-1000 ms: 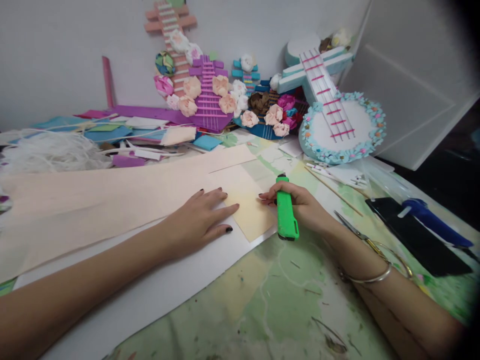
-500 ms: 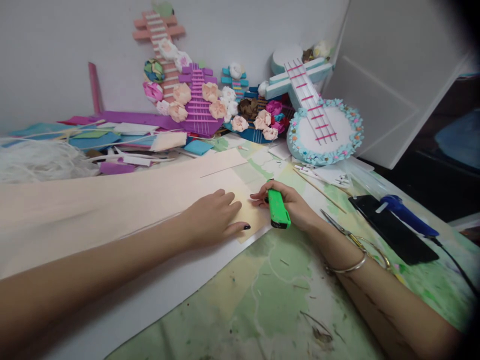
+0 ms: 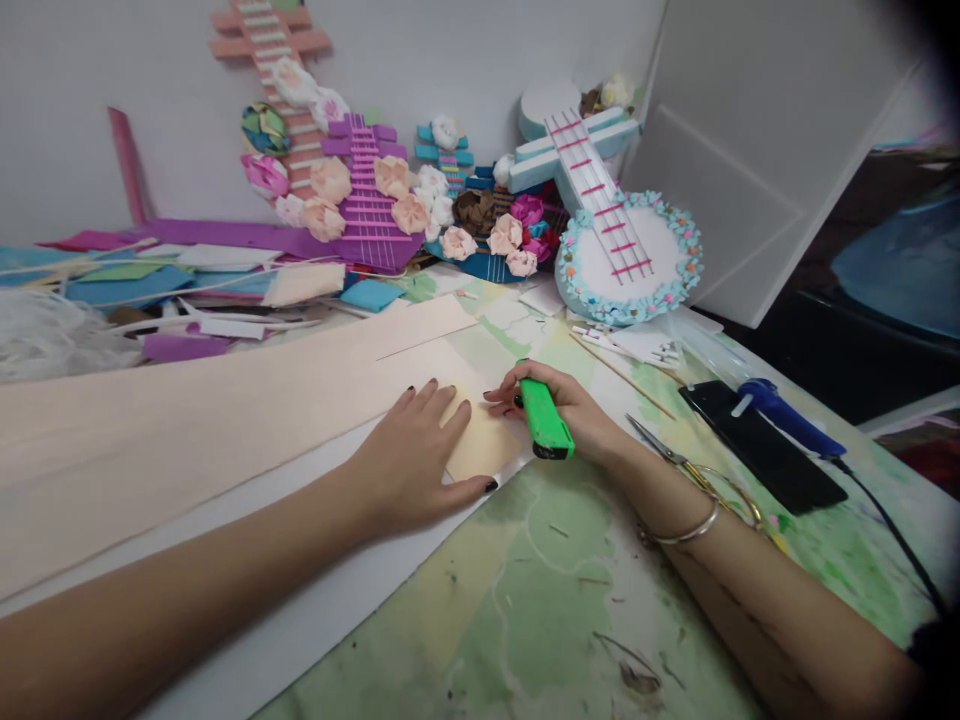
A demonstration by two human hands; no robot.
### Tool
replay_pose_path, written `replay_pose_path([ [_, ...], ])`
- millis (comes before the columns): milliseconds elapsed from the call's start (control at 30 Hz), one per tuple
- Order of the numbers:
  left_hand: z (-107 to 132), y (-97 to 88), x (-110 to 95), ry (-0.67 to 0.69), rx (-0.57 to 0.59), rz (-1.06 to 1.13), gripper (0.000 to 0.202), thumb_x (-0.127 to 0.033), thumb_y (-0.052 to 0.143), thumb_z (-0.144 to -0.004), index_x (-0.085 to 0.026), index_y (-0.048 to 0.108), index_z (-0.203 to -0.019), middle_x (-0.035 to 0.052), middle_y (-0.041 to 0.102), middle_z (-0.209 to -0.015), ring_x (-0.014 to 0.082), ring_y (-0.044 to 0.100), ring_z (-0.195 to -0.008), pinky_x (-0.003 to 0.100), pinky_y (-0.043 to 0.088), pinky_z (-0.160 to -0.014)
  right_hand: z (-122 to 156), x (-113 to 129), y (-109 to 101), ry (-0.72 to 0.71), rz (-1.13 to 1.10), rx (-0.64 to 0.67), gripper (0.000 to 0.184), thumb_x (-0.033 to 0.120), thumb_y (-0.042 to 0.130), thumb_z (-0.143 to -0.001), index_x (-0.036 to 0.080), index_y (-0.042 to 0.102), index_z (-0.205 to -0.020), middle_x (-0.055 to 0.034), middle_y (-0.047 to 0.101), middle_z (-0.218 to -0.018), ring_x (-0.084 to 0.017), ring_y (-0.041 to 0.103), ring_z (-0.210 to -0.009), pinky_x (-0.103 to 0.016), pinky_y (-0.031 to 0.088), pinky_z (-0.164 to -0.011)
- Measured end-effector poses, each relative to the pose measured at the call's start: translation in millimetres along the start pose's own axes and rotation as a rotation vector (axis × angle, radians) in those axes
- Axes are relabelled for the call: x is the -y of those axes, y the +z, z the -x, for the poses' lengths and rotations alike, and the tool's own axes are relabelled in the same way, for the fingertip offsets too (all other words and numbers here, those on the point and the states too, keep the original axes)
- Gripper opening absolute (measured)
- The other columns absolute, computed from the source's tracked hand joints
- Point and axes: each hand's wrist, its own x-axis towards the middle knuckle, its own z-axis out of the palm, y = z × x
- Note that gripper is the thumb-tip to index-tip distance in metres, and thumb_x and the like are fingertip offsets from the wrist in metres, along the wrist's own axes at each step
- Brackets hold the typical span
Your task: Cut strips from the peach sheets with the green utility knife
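Observation:
My left hand (image 3: 416, 455) lies flat with its fingers spread on a long pale peach sheet (image 3: 210, 410) that rests on a white board (image 3: 300, 590). My right hand (image 3: 574, 410) is closed round a bright green utility knife (image 3: 544, 420), its front end at the sheet's right end, close to my left fingertips. A metal bangle (image 3: 686, 530) sits on my right wrist.
Scissors (image 3: 690, 470) lie right of my right wrist, then a black phone (image 3: 765, 455) and a blue glue gun (image 3: 787, 420) with a cable. Foam guitars with paper flowers (image 3: 390, 200) and a round blue-rimmed one (image 3: 626, 255) stand at the back wall. Coloured foam scraps (image 3: 187, 290) lie at left.
The view has swung, so everything sits further left. My left hand has slid a little toward me on the sheet. My right hand keeps the knife at the sheet's end.

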Motion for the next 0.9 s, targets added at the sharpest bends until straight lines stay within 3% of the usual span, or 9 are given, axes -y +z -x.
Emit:
replay_pose_path([
  [367, -0.7, -3.9, -1.2, -0.014, 0.056, 0.010, 0.074, -0.062, 0.048, -0.084, -0.006, 0.050, -0.133, 0.0266, 0.047, -0.138, 0.0461, 0.038, -0.132, 0.062, 0.032, -0.106, 0.7, -3.5, 0.0, -0.040, 0.035, 0.015, 0.018, 0.023, 0.072, -0.079, 0.021, 0.062, -0.093, -0.0050, 0.071, -0.099, -0.021, 0.068, -0.101, -0.040, 0.052, -0.097],
  [533, -0.8, -4.9, -2.0, -0.007, 0.080, -0.025, 0.075, -0.063, 0.043, -0.087, -0.005, 0.050, -0.135, 0.0271, 0.043, -0.143, 0.0467, 0.036, -0.134, 0.061, 0.032, -0.107, 2.5, 6.5, 3.2, 0.026, 0.024, -0.100, 0.040, 0.044, 0.069, -0.082, 0.025, 0.055, -0.115, -0.0062, 0.072, -0.098, -0.020, 0.073, -0.081, -0.036, 0.057, -0.078],
  [667, -0.3, -5.4, -3.0, -0.027, 0.112, -0.032, 0.077, -0.063, 0.042, -0.087, -0.005, 0.048, -0.138, 0.0276, 0.041, -0.146, 0.0477, 0.034, -0.136, 0.061, 0.030, -0.108, -5.3, 15.0, 8.4, -0.086, 0.113, -0.258, 0.050, 0.059, 0.055, -0.087, 0.023, 0.053, -0.123, -0.0044, 0.071, -0.081, -0.012, 0.061, -0.052, -0.027, 0.050, -0.055],
  [900, 0.7, -4.7, -4.9, -0.039, 0.101, -0.035, 0.076, -0.063, 0.041, -0.088, -0.006, 0.047, -0.138, 0.0270, 0.036, -0.150, 0.0472, 0.030, -0.139, 0.061, 0.029, -0.110, -39.0, 20.3, 26.3, -0.080, 0.079, -0.228, 0.058, 0.067, 0.060, -0.079, 0.025, 0.053, -0.119, -0.0001, 0.065, -0.077, -0.012, 0.058, -0.055, -0.026, 0.052, -0.053],
])
